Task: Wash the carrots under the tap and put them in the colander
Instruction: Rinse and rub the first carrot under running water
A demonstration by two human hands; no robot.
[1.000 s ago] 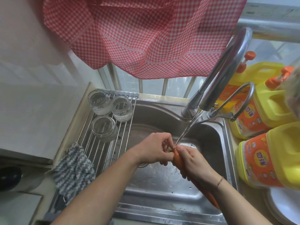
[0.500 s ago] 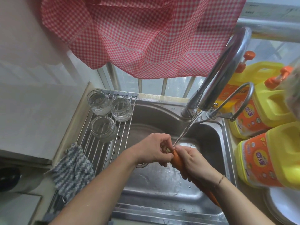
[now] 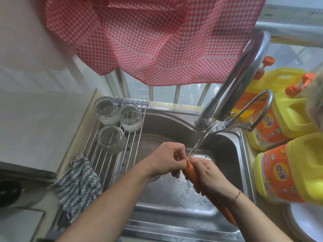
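So, centre frame: right hand (image 3: 208, 175) grip wrapped round a long orange carrot (image 3: 190, 172), its top end under the thin water stream from the curved steel tap (image 3: 244, 74), over the stainless steel sink (image 3: 174, 198). Left hand (image 3: 168, 159) grip pinches the carrot's top. Three clear glass jars (image 3: 111, 137) on rack, left.

An orange carrot (image 3: 191, 173) lies over the grey steel sink (image 3: 174, 229). Far above hangs a red-and-white checked curtain (image 3: 148, 41). At right stand yellow jugs (image 3: 297, 172) with orange labels and caps. Near left, a blue-grey and white striped cloth (image 3: 78, 184).
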